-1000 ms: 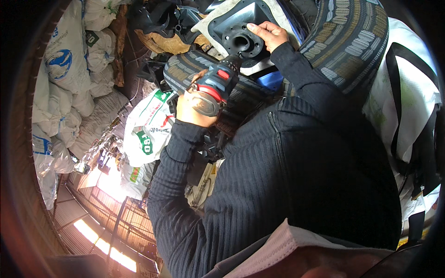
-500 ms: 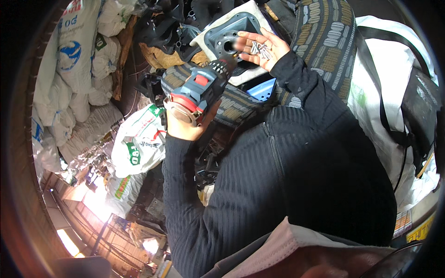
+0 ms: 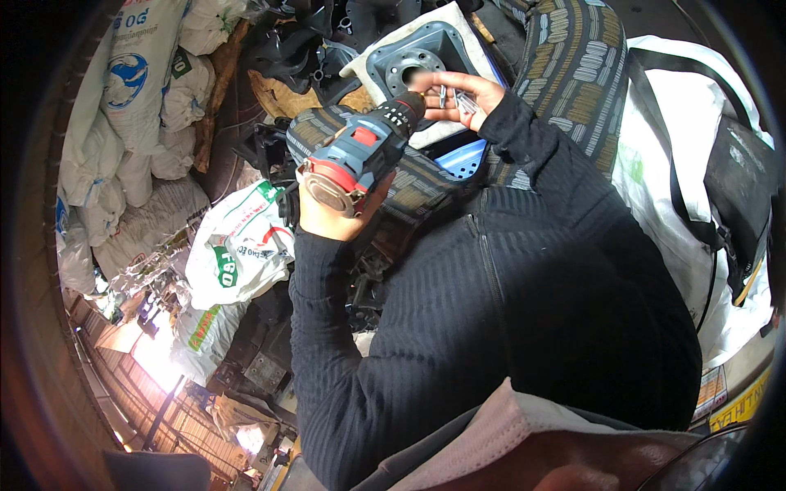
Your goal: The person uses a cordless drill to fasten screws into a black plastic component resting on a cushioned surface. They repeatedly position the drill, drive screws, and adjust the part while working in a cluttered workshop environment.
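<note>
My left hand (image 3: 327, 219) grips a cordless drill (image 3: 360, 151), blue-grey with red and black parts. Its black chuck (image 3: 401, 112) points up and right, toward the fingers of my right hand (image 3: 467, 102). Several silver screws (image 3: 464, 102) lie across that hand's curled fingers and palm. The thumb and fingertips come together beside the chuck, partly blurred, so what they pinch there is unclear. Just beyond is a grey square metal part (image 3: 438, 45) with a round holed flange in its middle, resting on a whitish pad (image 3: 460, 18).
Patterned trouser legs (image 3: 573, 74) lie either side of the pad. A blue perforated piece (image 3: 463, 158) sits below it. Black moulded parts (image 3: 286, 49) are heaped at the far left, near white sacks (image 3: 135, 98). A white bag (image 3: 667, 164) stands at right.
My right hand's fingers have curled in from an open palm around the screws, closing toward the drill's chuck. The drill has shifted slightly and stays in my left hand.
</note>
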The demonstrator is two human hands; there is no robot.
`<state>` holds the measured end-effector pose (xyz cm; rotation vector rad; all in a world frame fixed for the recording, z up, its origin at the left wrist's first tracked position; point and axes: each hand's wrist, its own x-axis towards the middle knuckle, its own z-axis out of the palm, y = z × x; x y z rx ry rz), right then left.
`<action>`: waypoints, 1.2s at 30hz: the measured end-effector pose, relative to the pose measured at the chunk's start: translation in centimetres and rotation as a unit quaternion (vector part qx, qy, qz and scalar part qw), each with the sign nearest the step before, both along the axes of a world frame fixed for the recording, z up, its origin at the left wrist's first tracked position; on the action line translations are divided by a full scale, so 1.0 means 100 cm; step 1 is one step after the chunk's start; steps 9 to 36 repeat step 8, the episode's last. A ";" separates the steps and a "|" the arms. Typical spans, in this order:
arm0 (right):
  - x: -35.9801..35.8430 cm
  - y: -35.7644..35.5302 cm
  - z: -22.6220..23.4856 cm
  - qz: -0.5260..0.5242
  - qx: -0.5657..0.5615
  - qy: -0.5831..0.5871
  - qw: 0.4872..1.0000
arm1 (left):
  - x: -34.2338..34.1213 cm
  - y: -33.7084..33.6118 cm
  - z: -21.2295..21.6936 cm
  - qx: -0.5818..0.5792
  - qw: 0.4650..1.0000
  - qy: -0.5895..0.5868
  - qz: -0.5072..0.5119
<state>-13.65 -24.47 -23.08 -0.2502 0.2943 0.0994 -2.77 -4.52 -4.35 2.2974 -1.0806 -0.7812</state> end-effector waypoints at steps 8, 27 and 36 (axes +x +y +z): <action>0.001 0.010 -0.006 0.065 -0.062 0.045 0.995 | 0.001 0.002 0.001 -0.013 0.998 -0.050 -0.033; 0.001 0.010 -0.006 0.065 -0.062 0.045 0.995 | 0.001 0.002 0.001 -0.013 0.998 -0.050 -0.033; 0.001 0.010 -0.006 0.065 -0.062 0.045 0.995 | 0.001 0.002 0.001 -0.013 0.998 -0.050 -0.033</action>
